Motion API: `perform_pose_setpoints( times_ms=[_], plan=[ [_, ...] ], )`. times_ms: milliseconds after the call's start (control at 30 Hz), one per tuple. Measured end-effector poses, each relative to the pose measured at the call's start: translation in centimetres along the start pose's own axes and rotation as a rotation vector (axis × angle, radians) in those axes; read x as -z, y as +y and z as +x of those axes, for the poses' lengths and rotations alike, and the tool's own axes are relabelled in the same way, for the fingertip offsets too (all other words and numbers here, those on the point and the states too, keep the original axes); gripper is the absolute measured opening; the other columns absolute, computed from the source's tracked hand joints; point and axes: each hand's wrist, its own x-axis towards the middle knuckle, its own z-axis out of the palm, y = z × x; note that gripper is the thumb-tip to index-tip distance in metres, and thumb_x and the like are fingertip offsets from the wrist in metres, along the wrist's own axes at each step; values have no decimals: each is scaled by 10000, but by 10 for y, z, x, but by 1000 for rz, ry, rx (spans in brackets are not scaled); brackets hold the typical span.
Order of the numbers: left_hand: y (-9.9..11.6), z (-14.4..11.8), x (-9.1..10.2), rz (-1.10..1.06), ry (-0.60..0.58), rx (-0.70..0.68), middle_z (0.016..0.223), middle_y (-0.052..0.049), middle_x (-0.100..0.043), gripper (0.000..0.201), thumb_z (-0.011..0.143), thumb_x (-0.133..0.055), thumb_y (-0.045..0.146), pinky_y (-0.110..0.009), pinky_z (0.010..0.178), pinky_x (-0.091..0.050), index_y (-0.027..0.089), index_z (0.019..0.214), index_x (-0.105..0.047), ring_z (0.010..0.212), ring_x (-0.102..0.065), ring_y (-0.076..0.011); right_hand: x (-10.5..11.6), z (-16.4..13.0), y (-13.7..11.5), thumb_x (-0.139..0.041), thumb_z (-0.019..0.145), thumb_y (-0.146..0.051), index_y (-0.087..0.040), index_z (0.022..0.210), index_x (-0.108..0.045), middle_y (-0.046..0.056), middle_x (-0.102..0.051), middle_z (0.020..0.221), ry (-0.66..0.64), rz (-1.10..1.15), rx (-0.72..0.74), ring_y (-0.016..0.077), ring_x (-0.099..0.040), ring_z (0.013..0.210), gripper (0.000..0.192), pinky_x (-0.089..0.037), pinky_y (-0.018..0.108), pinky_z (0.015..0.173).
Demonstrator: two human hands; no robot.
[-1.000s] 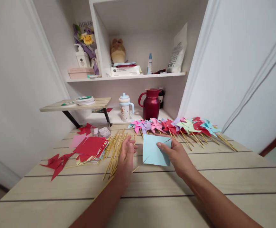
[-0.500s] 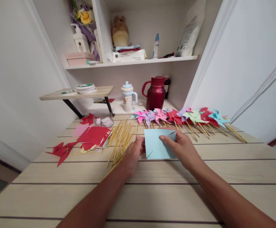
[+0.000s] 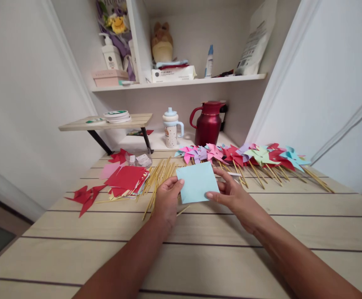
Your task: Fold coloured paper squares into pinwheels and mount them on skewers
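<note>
Both my hands hold a light blue paper square (image 3: pixel 197 182) just above the wooden table (image 3: pixel 199 257). My left hand (image 3: pixel 166 200) pinches its left corner. My right hand (image 3: pixel 235 198) grips its lower right edge with thumb and fingers. A loose heap of bamboo sticks (image 3: pixel 157 179) lies just left of my left hand. Beyond the paper, a row of finished paper pinwheels (image 3: pixel 246 157) on sticks stretches to the right.
A stack of red paper squares (image 3: pixel 124 179) and cut red pieces (image 3: pixel 85 196) lie at the left. A red jug (image 3: pixel 208 123), a spouted cup (image 3: pixel 172 128), a small riser shelf (image 3: pixel 106 123) and a wall shelf (image 3: pixel 177 82) stand at the back.
The blue paper was lifted and turned over, so its cut slits no longer show. My left hand moved in and took its left corner. The camera tilted slightly.
</note>
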Motion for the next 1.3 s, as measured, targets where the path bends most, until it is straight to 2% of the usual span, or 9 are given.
perform_pose_setpoints(
  times_ms=[167,333,433,567,667,900,1067,1167,1300],
  plan=[
    [4,-4,0,-82,-59,41,835,-72,-740,326,632,-847,326,-331,806,-519,134,841,-687,805,-682,-196,-11,0,12,-852,655,-310,-233,1240,-542,20,-757,884,48,102,-17,209,-674,816,667,-494,339,793],
    [7,-14,-4,-46,-215,104,909,-113,-747,266,729,-796,340,-359,906,-480,110,845,-730,877,-673,-220,-5,2,6,-870,645,-341,-233,1198,-607,-17,-719,776,279,143,105,170,-622,734,622,-471,316,757],
    [8,-18,-6,18,-310,97,984,-129,-743,284,789,-748,365,-390,963,-451,111,916,-742,961,-659,-245,2,2,-1,-868,652,-344,-240,1190,-627,-29,-694,710,349,134,145,156,-593,698,598,-458,300,708],
    [12,-20,-9,-14,-367,92,1219,-129,-688,406,863,-663,424,-403,1020,-411,161,1172,-686,1139,-606,-268,10,2,-4,-853,671,-354,-220,1048,-676,1,-715,799,308,128,166,155,-589,726,438,-448,287,664],
    [15,-22,-11,-80,-364,144,1346,-126,-620,505,894,-592,500,-418,1044,-395,184,1288,-619,1235,-551,-284,14,3,-4,-846,676,-360,-220,1059,-677,-11,-693,754,289,72,154,139,-555,676,441,-418,268,608],
    [16,-26,-10,-176,-535,243,1222,-155,-692,458,904,-586,480,-428,1030,-420,124,1172,-690,1168,-604,-301,16,3,-4,-854,646,-360,-198,1038,-691,-25,-631,682,235,-62,97,117,-491,608,454,-376,247,532],
    [19,-27,-13,-211,-519,340,1214,-162,-696,588,899,-507,601,-462,1015,-439,130,1209,-674,1188,-594,-322,19,4,-1,-852,651,-362,-220,1034,-698,-25,-643,690,242,-97,97,117,-507,611,437,-386,244,529],
    [19,-24,-13,-186,-528,372,1177,-173,-709,693,882,-430,691,-452,1013,-438,107,1136,-704,1188,-590,-327,21,4,0,-854,653,-350,-235,1035,-703,-26,-644,694,237,-104,98,122,-522,626,427,-394,242,534],
    [15,-20,-7,-145,-516,306,1086,-152,-739,592,852,-565,626,-402,953,-466,109,1094,-719,1060,-646,-294,18,2,0,-849,663,-346,-242,1029,-703,-19,-655,710,212,-116,104,128,-532,625,407,-400,249,534]
  ],
)
